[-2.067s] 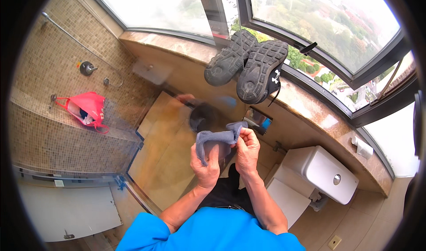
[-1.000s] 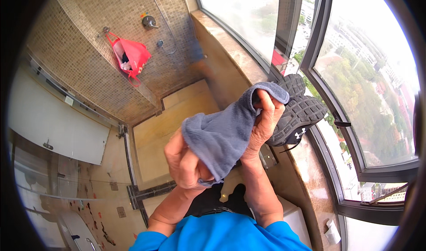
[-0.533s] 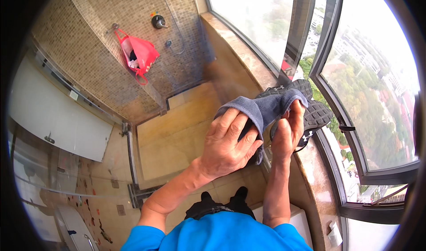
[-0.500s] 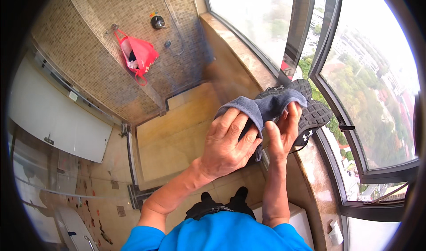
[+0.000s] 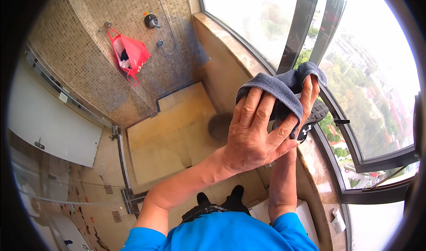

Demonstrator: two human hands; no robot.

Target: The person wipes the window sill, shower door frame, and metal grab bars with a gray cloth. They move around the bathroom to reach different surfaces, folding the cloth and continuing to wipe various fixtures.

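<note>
One gray-blue cloth (image 5: pixel 288 83) was held up before the window ledge (image 5: pixel 324 182), its folds covering part of the one dark shoe (image 5: pixel 317 113) that showed its tread; whether a second sat behind could not be told. Two hands gripped it: the left hand (image 5: pixel 255 137) had its fingertips tucked under the near fold, and the right hand (image 5: pixel 308 99), largely hidden by the left, had its fingers in the far end. They were close together; whether they touched was unclear. Half a second earlier, cloth and hands were lower and farther left in view, the right thumb was in sight, and two shoe soles were showing. Farther out were one white paper roll (image 5: pixel 338 221) on the ledge, two dark-clad feet (image 5: pixel 238 191) below, one red bag (image 5: pixel 135 53) hanging at the mosaic wall (image 5: pixel 95 42), and one shower valve (image 5: pixel 151 21).
</note>
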